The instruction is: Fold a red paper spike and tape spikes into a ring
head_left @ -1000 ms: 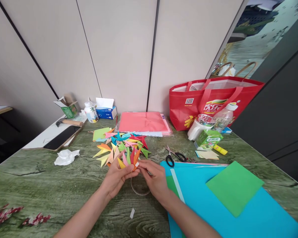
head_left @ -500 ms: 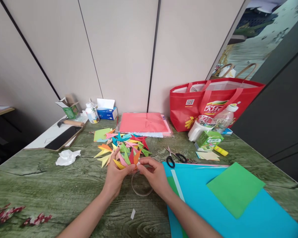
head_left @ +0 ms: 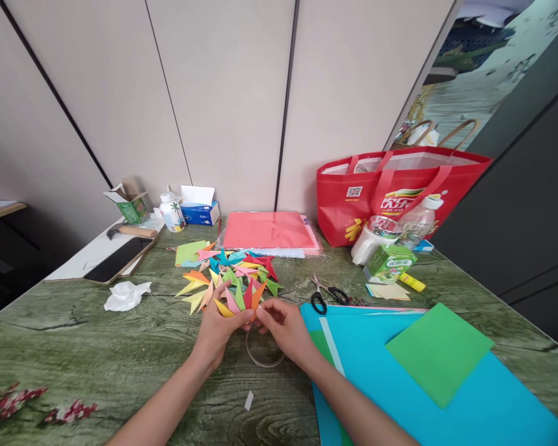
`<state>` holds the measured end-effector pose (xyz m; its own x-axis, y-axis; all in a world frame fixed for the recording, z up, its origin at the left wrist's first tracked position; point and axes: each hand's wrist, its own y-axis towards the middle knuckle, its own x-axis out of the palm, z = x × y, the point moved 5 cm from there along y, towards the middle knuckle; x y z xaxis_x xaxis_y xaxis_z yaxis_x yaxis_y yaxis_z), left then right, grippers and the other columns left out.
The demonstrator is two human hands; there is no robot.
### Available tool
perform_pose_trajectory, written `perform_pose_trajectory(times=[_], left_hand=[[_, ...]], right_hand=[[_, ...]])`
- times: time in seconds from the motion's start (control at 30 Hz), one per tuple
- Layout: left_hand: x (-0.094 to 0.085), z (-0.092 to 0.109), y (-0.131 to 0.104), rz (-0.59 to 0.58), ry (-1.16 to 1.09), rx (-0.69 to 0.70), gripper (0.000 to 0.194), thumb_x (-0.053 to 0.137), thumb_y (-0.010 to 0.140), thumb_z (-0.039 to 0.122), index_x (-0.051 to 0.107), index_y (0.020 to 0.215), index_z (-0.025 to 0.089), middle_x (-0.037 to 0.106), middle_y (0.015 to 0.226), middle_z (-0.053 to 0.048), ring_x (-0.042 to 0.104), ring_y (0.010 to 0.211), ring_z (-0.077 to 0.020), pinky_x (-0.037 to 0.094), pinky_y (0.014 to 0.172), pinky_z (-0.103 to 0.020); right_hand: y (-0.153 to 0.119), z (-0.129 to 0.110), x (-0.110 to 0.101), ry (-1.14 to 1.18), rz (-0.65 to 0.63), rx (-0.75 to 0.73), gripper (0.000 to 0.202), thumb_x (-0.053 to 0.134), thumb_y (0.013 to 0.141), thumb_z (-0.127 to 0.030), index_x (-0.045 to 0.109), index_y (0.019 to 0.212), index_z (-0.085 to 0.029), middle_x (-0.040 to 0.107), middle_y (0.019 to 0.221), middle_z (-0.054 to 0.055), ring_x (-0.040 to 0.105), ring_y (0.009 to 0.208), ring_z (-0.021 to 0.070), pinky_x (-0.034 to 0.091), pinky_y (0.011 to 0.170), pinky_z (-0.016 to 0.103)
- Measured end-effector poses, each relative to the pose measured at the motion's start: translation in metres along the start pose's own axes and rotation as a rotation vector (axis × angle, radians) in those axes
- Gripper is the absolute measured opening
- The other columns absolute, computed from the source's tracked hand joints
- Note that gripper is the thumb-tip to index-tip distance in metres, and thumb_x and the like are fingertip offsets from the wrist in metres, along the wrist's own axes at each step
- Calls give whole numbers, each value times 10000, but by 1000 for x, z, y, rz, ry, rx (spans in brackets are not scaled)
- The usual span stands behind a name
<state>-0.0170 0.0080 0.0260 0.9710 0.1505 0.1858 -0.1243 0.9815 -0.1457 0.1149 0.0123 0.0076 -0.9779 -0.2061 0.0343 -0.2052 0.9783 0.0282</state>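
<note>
My left hand (head_left: 215, 328) grips a ring (head_left: 266, 363) by its upper edge, where several folded paper points (head_left: 240, 298) in yellow, pink, green, red and orange fan out. The thumb and fingers of my right hand (head_left: 281, 325) are pinched at the orange point on the right end of this fan. The lower part of the ring hangs bare between my hands. Just behind them lies a pile of colourful folded paper pieces (head_left: 198, 282). Black-handled scissors (head_left: 326, 293) rest to the right, and a small white strip (head_left: 248, 400) lies below the ring.
Blue sheets (head_left: 372, 353) with a green square (head_left: 441, 355) cover the right front. Behind are a red bag (head_left: 344, 207), a green carton (head_left: 387, 264) and a pink paper pack (head_left: 268, 230). A phone (head_left: 118, 259), crumpled tissue (head_left: 127, 295) and tissue box (head_left: 199, 213) are at left.
The white bit at my right fingertips no longer shows, and those fingers now press closer against the orange point. My left hand has barely moved.
</note>
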Motion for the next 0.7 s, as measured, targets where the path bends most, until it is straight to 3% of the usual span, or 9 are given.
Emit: perform_pose_trajectory(times=[0.1,0.23,0.47,0.7], left_hand=[[-1,0,1,22,19,6,827,795,491,160,390,1212,162,620,747,3,560,545,-112,495,434,-211],[1,2,-2,40,10,-4,831,797,480,163,399,1209,165,595,648,44,532,476,-93,474,418,-201],[2,5,-3,5,41,-14,853,791,493,184,364,1229,133,610,617,48,518,418,-86,478,439,-218],[2,4,-2,5,115,6,832,783,502,188,367,1220,139,584,571,69,521,396,-92,468,431,-220]], right_hand=[[0,0,-5,1,65,-25,231,569,751,-393,597,765,-163,613,670,24,599,609,161,506,541,266],[-2,-13,-13,-215,159,-192,128,573,761,-300,594,729,-178,619,661,10,577,574,143,479,545,247],[-7,-20,-9,-505,147,-402,94,567,780,-227,640,734,-190,666,714,25,598,617,148,465,576,241],[-6,-15,-7,-597,109,-435,102,543,791,-192,636,748,-189,658,695,18,584,593,137,444,560,228]])
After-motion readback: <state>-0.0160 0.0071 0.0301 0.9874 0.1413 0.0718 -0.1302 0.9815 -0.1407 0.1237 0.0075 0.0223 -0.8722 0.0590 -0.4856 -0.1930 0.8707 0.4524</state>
